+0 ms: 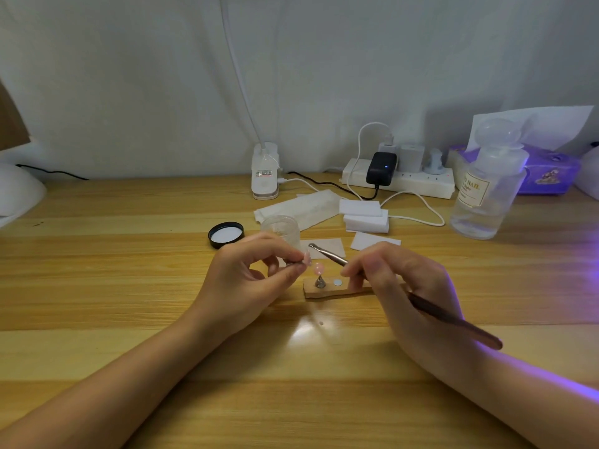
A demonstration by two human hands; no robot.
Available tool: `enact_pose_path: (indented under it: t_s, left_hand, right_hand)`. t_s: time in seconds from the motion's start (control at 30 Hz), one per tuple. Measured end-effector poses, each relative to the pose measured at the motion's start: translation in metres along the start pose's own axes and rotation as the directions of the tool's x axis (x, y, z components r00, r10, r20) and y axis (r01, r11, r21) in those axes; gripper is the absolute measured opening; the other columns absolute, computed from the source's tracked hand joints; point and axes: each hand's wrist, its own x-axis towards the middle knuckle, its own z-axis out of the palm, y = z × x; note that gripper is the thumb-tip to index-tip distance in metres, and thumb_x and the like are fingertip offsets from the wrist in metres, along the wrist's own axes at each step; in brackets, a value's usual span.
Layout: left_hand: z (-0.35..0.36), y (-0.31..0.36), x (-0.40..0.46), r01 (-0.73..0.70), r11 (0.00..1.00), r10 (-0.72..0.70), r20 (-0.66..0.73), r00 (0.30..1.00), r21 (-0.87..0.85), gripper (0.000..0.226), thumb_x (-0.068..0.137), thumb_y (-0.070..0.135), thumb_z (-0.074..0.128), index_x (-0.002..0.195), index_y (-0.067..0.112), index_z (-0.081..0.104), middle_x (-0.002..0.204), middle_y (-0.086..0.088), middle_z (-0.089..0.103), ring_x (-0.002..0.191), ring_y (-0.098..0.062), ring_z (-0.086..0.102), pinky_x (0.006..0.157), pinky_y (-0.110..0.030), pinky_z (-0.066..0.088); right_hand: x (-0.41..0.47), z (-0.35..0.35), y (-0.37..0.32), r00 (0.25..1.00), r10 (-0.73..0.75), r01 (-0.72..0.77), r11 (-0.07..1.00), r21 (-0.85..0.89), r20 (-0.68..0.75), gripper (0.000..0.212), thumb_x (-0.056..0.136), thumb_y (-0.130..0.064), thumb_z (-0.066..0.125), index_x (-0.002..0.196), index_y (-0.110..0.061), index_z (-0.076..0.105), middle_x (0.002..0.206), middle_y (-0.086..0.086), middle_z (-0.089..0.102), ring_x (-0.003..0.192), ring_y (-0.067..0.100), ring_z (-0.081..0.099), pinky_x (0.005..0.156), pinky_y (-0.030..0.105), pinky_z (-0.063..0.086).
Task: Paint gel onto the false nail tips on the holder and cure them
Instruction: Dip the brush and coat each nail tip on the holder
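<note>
Currently: gel painting under way, judging by the tool raised.
Left hand (256, 273): pinches a pink nail tip (307, 258) on its stand.
Right hand (402, 283): grips the brush (327, 253), tip at 10 o'clock.
Holder (337, 290): on the surface (129, 270), between both hands.
Next: likely steady strokes, then curing.

The right hand (402, 286) hides the holder's (337, 291) right end; bottle label (474, 191) print unreadable.
</note>
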Motion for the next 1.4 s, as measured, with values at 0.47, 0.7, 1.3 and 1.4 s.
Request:
enact_pose_path:
  t_s: [0.47, 0.7, 1.3, 1.4]
  left_hand:
    - [-0.0002, 0.0003, -0.0006, 0.009, 1.0, -0.009, 0.004, 1.0, -0.017, 0.008, 0.072, 0.024, 0.068, 0.08, 0.024, 0.07, 0.077, 0.0, 0.065, 0.062, -0.016, 0.05, 0.046, -0.021, 0.041]
    - [0.0004, 0.0001, 0.0007, 0.012, 1.0, -0.012, 0.016, 1.0, -0.018, 0.01, 0.071, 0.021, 0.067, 0.08, 0.023, 0.07, 0.078, 0.001, 0.066, 0.06, -0.011, 0.047, 0.047, -0.02, 0.04]
    - [0.0005, -0.0034, 0.0006, -0.003, 1.0, 0.002, -0.032, 0.999, -0.015, 0.016, 0.069, 0.023, 0.068, 0.084, 0.029, 0.07, 0.078, 0.007, 0.07, 0.067, -0.015, 0.056, 0.051, -0.031, 0.048]
    - [0.0002, -0.0039, 0.0005, -0.003, 1.0, 0.003, -0.026, 1.0, -0.018, 0.016, 0.071, 0.024, 0.067, 0.086, 0.029, 0.071, 0.082, 0.009, 0.07, 0.069, -0.013, 0.059, 0.056, -0.034, 0.052]
  right_hand:
    - [-0.0027, 0.0005, 0.004, 0.998, -0.057, 0.056, 0.998, -0.022, -0.042, 0.045, 0.093, -0.043, 0.035, 0.068, -0.021, 0.064, 0.058, -0.004, 0.058, 0.062, 0.008, 0.057, 0.065, 0.037, 0.046]
    - [-0.0009, 0.0014, 0.0026, 0.999, -0.028, 0.031, 0.994, -0.103, 0.024, 0.04, 0.092, -0.054, 0.029, 0.076, -0.034, 0.059, 0.063, -0.013, 0.059, 0.068, 0.006, 0.058, 0.068, 0.028, 0.044]
    - [-0.0017, 0.002, 0.0044, 0.998, -0.042, 0.043, 0.999, -0.008, 0.051, 0.049, 0.095, -0.046, 0.031, 0.075, -0.018, 0.066, 0.064, -0.007, 0.06, 0.066, 0.007, 0.058, 0.061, 0.03, 0.047]
    - [-0.0032, 0.0016, 0.0053, 0.993, -0.079, 0.079, 0.997, 0.013, 0.083, 0.056, 0.096, -0.045, 0.029, 0.072, -0.012, 0.068, 0.063, -0.005, 0.061, 0.067, 0.002, 0.058, 0.065, 0.024, 0.045]
